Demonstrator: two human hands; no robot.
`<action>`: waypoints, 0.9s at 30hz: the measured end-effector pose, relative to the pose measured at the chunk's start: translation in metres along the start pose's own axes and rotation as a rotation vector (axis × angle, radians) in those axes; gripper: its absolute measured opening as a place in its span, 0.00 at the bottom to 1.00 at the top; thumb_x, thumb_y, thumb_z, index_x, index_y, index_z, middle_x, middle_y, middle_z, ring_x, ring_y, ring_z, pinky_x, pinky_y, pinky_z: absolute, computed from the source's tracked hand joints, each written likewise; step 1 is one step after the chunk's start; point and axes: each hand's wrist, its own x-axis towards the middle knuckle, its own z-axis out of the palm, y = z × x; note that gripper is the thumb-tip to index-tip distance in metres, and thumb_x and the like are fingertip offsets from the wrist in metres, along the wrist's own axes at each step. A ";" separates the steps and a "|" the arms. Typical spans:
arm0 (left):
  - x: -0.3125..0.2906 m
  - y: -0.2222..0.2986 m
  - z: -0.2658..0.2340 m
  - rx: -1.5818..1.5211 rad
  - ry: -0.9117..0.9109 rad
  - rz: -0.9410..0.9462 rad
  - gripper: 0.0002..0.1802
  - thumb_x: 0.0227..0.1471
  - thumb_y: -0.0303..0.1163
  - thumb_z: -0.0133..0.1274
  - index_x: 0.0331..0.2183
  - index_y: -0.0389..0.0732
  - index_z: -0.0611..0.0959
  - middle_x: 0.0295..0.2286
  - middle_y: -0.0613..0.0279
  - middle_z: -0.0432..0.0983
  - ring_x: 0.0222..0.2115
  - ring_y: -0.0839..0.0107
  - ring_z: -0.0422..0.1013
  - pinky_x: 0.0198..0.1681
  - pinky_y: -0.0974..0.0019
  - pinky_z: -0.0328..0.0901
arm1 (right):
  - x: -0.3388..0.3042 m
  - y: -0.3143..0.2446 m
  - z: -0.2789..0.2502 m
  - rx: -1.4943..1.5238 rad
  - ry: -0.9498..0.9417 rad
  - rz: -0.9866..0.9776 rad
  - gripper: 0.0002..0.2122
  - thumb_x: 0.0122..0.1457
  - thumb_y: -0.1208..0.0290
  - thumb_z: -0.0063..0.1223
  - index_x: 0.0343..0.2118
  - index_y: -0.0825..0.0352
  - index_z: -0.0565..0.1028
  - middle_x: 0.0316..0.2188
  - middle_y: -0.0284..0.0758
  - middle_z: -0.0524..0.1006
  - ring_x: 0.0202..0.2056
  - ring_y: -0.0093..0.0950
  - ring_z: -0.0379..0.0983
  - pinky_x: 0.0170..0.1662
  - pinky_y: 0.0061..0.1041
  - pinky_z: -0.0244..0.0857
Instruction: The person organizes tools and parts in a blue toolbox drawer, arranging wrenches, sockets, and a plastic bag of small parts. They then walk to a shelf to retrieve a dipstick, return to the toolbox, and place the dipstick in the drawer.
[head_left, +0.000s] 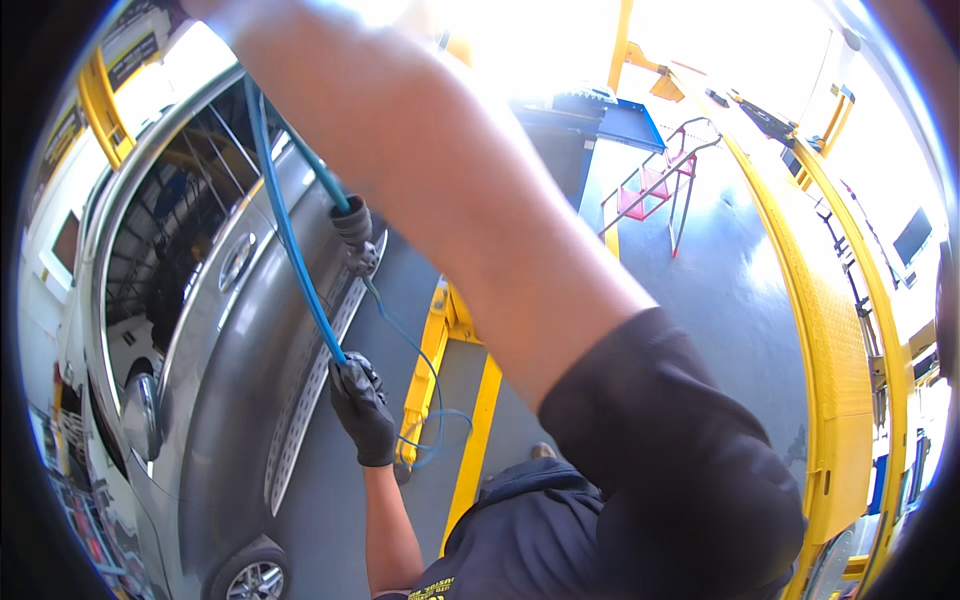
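Note:
My left hand (361,405), in a black glove, is closed around a blue hose (290,235) beside the car's flank. From there the hose runs up past the side window and passes behind my right forearm. A second blue length comes down to a dark ribbed fitting (352,222), which hangs in front of the car body. Below the fitting trails a thin blue line (405,345). My right arm stretches across the view to the upper left, over the silver-grey car (235,370). Its hand lies at the picture's edge, and its fingers are hidden.
A yellow lift arm (428,375) stands by the car, with loops of thin line near it. Further right are a red step ladder (650,190), a blue workbench (632,122) and a long yellow lift rail (835,400). A wing mirror (142,415) juts from the car.

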 end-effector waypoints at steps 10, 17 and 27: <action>-0.167 -0.117 -0.096 -0.118 -0.042 -0.607 0.20 0.74 0.47 0.43 0.31 0.47 0.74 0.21 0.77 0.62 0.17 0.85 0.55 0.20 0.73 0.52 | -0.287 0.178 -0.028 -0.556 -0.481 -0.039 0.10 0.54 0.62 0.62 0.30 0.64 0.83 0.32 0.43 0.78 0.37 0.46 0.78 0.42 0.45 0.68; -0.295 -0.157 -0.199 0.927 -0.498 -0.651 0.21 0.71 0.47 0.46 0.37 0.37 0.79 0.28 0.39 0.81 0.33 0.36 0.79 0.32 0.41 0.69 | -0.618 0.290 -0.176 -0.682 -0.979 0.402 0.24 0.67 0.45 0.53 0.30 0.63 0.84 0.29 0.42 0.83 0.32 0.48 0.82 0.32 0.43 0.71; -0.411 -0.109 -0.234 1.021 -0.688 -1.117 0.23 0.68 0.54 0.45 0.42 0.44 0.81 0.32 0.41 0.83 0.37 0.35 0.78 0.38 0.37 0.71 | -0.883 0.255 -0.276 -0.578 -1.540 0.895 0.20 0.54 0.44 0.63 0.35 0.59 0.87 0.37 0.40 0.87 0.41 0.44 0.84 0.45 0.43 0.77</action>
